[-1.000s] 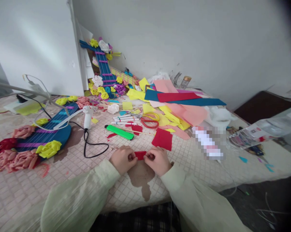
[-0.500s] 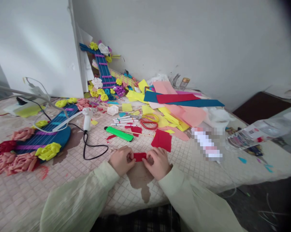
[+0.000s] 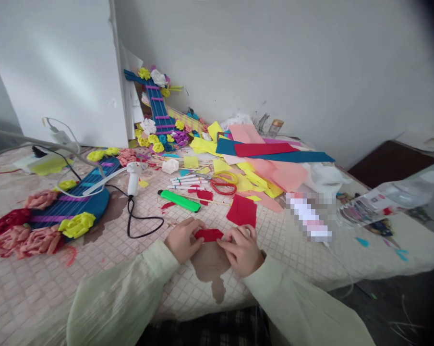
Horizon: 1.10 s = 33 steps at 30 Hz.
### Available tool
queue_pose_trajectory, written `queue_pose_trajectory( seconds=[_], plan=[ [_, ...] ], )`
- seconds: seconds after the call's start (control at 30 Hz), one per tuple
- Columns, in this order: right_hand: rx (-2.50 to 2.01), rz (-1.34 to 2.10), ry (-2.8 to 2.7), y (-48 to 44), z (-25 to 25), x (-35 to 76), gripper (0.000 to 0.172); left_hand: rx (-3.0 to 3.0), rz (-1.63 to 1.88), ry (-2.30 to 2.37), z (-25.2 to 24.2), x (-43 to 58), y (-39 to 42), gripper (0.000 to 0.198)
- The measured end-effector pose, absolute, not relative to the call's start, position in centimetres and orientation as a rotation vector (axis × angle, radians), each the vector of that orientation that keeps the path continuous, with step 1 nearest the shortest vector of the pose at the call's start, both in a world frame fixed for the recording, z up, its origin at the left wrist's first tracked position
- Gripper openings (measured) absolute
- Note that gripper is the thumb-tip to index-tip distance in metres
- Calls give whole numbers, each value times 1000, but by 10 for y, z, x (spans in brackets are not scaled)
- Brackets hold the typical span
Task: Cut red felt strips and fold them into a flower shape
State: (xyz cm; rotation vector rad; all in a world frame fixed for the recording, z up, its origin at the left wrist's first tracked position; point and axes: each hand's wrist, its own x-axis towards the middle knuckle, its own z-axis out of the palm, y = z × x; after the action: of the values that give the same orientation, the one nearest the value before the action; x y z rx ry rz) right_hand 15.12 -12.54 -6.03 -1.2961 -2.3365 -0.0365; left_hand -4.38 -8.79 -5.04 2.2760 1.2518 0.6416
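A small folded piece of red crepe paper (image 3: 209, 235) is stretched between my two hands, just above the tablecloth. My left hand (image 3: 184, 240) pinches its left end between thumb and fingers. At the right end, the thumb and fingertips of my right hand (image 3: 243, 250) are closed on the paper. Just beyond my right hand lies a square of red paper (image 3: 242, 210). A green box cutter (image 3: 180, 200) rests beyond my left hand. Past it are several white markers (image 3: 188, 181) and scissors with red and yellow handles (image 3: 223, 183).
On the left lies a blue paper guitar (image 3: 69, 202) with paper flowers, under a white glue gun (image 3: 133, 180) and its black cord. Another decorated guitar (image 3: 159, 110) leans at the back. Coloured paper strips (image 3: 274, 153) pile up near the wall. A plastic bottle (image 3: 390, 199) lies at right.
My right hand has turned and shifted slightly right and down on the red paper. The paper's right end now shows a pointed corner. The view has moved a little.
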Motion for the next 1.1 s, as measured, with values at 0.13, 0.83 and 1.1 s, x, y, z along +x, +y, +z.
queue_pose_trajectory(
  seconds=[0.13,0.83,1.1],
  plan=[
    [-1325,35,-2297,-124,-58,149,22,2316,623,1176,-52,-45,-88,21],
    [-1477,420,-2153,-88,-54,134,14,2215,549,1315,-47,-40,-76,11],
    [-1484,548,-2129,-87,-50,134,10,2196,568,1314,-40,-37,-79,14]
  ],
)
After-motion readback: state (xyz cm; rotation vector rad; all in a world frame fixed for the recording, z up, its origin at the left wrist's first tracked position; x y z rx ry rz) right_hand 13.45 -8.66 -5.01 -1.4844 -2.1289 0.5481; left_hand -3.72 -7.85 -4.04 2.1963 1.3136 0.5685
